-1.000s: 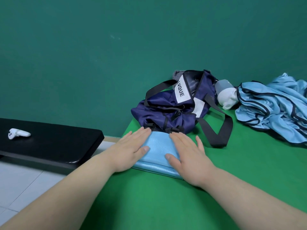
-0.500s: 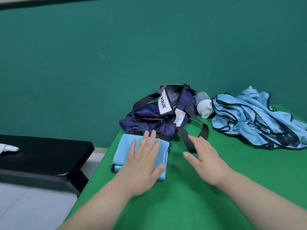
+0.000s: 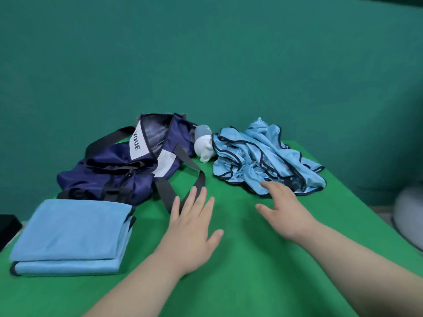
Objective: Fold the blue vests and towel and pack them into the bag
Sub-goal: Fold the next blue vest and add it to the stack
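Since the earlier frame the left hand (image 3: pixel 192 234) has been lifted off the folded blue towel (image 3: pixel 71 234) and carried rightward over the bare green tabletop (image 3: pixel 251 282), while the right hand (image 3: pixel 283 213) has been advanced toward the crumpled heap of blue vests (image 3: pixel 263 161). The towel is left at the tabletop's near left corner, just in front of the navy duffel bag (image 3: pixel 119 175), whose mouth gapes toward the far edge. The vests are heaped near the far right corner, beside a white-lidded bottle (image 3: pixel 203 145). The heap lies just ahead of the right hand, its long axis running roughly across the tabletop from left to right. The fingertips are at its near hem, though contact cannot be confirmed. The grip of each hand is spread wide and nothing is held. The right hand is plainly the nearer, so the first hold on the vests is judged to fall to it.
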A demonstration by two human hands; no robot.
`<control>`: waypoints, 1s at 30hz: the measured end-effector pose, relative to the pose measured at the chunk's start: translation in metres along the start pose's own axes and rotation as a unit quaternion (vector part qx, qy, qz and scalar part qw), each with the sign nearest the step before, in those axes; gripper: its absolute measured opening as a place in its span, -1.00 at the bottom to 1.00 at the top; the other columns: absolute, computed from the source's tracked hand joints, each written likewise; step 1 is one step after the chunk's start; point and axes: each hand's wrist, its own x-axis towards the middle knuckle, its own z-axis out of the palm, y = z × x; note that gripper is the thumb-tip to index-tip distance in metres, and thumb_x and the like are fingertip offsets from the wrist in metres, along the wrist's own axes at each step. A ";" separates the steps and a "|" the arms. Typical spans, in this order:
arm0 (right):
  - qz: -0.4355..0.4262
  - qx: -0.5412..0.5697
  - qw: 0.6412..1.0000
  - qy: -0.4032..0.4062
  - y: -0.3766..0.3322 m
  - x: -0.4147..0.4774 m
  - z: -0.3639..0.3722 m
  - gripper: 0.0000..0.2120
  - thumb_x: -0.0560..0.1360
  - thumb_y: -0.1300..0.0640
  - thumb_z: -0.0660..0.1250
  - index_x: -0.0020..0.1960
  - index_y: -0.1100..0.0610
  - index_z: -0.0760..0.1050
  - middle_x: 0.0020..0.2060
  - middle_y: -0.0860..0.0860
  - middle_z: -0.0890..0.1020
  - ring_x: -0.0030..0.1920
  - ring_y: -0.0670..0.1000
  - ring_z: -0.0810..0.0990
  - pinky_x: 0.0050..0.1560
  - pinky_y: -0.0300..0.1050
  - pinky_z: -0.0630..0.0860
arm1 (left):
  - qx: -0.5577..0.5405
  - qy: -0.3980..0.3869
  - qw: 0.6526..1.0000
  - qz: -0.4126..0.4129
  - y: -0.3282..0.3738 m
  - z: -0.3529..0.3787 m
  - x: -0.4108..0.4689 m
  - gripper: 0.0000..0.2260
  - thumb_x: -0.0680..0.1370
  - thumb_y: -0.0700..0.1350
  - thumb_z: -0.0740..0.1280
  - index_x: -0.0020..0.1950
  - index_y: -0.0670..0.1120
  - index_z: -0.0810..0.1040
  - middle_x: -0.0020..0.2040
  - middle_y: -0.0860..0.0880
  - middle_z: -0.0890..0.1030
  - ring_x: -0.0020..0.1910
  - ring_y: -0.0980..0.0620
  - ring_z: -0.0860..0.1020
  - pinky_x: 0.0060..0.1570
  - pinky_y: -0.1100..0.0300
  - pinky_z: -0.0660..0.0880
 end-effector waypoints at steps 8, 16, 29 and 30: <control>0.080 -0.015 0.995 0.052 0.055 0.056 -0.031 -0.43 0.51 -0.04 0.31 0.49 0.05 0.33 0.38 0.05 0.43 0.43 0.10 0.35 0.40 0.04 0.35 | -0.095 0.070 0.992 -0.037 0.045 0.028 0.074 -0.41 0.61 0.24 0.05 0.60 0.03 0.12 0.64 0.03 -0.05 0.61 0.04 -0.19 0.56 -0.10 -0.22; 0.130 -0.079 0.984 0.096 0.091 0.113 -0.044 -0.42 0.52 -0.01 0.32 0.50 0.10 0.32 0.41 0.12 0.40 0.43 0.17 0.32 0.39 0.15 0.35 | -0.152 0.133 0.978 -0.047 0.045 0.054 0.080 -0.35 0.49 0.26 -0.08 0.49 0.02 0.35 0.57 0.03 0.23 0.60 0.05 0.01 0.57 -0.05 -0.13; 0.158 -0.045 0.965 0.203 0.108 0.145 -0.063 -0.92 0.56 0.08 0.24 -0.03 0.07 0.48 -0.21 0.03 0.56 -0.21 0.14 0.53 -0.28 -0.09 0.36 | -0.161 0.111 0.980 -0.044 0.045 0.059 0.081 -0.38 0.47 0.26 -0.11 0.41 0.08 0.38 0.54 0.06 0.25 0.58 0.06 0.00 0.57 -0.01 -0.13; 0.161 -0.016 0.960 0.226 0.106 0.142 -0.068 -0.90 0.57 0.07 0.23 -0.02 0.07 0.48 -0.22 0.00 0.56 -0.22 0.10 0.52 -0.28 -0.09 0.36 | -0.159 0.107 0.980 -0.043 0.045 0.059 0.081 -0.38 0.47 0.26 -0.12 0.41 0.08 0.37 0.53 0.06 0.25 0.58 0.06 0.01 0.57 -0.01 -0.12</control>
